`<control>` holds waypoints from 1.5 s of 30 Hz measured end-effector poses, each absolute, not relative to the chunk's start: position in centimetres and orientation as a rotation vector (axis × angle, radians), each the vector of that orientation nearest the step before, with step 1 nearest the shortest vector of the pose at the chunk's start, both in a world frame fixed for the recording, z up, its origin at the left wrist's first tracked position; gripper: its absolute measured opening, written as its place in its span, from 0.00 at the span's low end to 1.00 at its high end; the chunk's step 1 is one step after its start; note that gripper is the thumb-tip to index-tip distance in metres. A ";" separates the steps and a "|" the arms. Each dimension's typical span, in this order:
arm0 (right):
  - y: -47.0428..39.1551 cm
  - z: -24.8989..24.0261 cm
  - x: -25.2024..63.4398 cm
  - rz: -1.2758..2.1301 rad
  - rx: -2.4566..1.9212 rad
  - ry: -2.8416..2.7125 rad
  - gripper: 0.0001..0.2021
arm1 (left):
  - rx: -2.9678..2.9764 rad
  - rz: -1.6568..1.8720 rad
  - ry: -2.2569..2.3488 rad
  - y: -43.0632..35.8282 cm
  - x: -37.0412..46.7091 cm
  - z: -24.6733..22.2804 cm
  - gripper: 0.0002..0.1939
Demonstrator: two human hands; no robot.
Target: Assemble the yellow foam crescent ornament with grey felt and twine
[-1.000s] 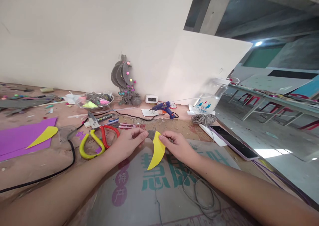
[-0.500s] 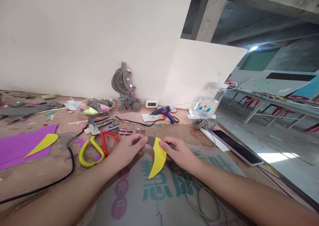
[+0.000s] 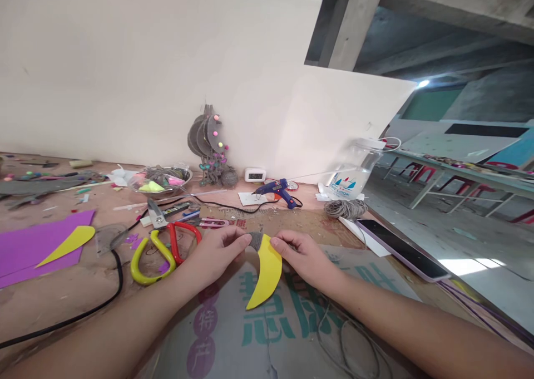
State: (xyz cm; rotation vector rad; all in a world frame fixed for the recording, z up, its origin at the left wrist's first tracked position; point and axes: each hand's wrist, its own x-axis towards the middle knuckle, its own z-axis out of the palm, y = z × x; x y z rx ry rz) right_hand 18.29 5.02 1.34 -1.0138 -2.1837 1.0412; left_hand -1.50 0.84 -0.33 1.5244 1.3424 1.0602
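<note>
Between my two hands is a yellow crescent-shaped piece [image 3: 269, 273], its pointed end hanging down to the left. Grey cord [image 3: 256, 240] is wound around its upper end. My left hand [image 3: 223, 254] pinches the wound end between thumb and fingers. The thumb and fingertips of my right hand [image 3: 298, 254] are closed on the piece's upper right edge. Loose grey cord [image 3: 346, 345] trails in loops below my right forearm. Scissors with one yellow and one red handle [image 3: 136, 265] lie left of my left hand.
A blue glue gun [image 3: 283, 192] rests behind my hands near a white digital timer [image 3: 255, 175]. To the right are a phone [image 3: 403, 248], a cord bundle [image 3: 345, 208] and a clear plastic jug [image 3: 354, 167]. Purple sheets [image 3: 25, 251] with a yellow cutout [image 3: 70, 242] lie left.
The view has shifted slightly. The yellow piece has turned a little, showing more of its broad face. Both hands keep their hold on it.
</note>
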 end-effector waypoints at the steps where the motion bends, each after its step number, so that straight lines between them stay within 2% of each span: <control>1: 5.1 1.2 18.3 1.040 -1.014 -2.179 0.18 | 1.534 1.056 1.345 0.9 -1.5 -0.4 0.18; 9: 5.1 1.0 18.3 1.040 -1.033 -2.186 0.17 | 1.558 1.016 1.396 0.8 -1.6 -0.1 0.18; 15: 5.2 0.8 18.3 1.230 -0.970 -2.121 0.14 | 1.586 0.964 1.395 0.6 -1.4 0.1 0.17; 24: 5.2 1.2 18.5 1.264 -0.980 -2.081 0.18 | 1.601 0.922 1.435 0.4 -1.5 0.4 0.19; 32: 4.6 1.1 18.2 1.155 -0.990 -2.238 0.16 | 1.633 0.892 1.473 0.2 -1.1 0.9 0.16; 37: 6.2 1.4 19.0 0.948 -0.973 -1.922 0.19 | 1.397 1.031 1.319 0.5 -2.0 0.3 0.17; 41: 8.6 0.9 19.7 0.761 -1.004 -1.840 0.08 | 1.317 1.140 1.237 0.7 -2.4 0.0 0.16; 45: 9.7 0.0 19.9 0.572 -1.031 -2.114 0.14 | 1.458 0.951 1.276 0.4 -1.8 0.6 0.15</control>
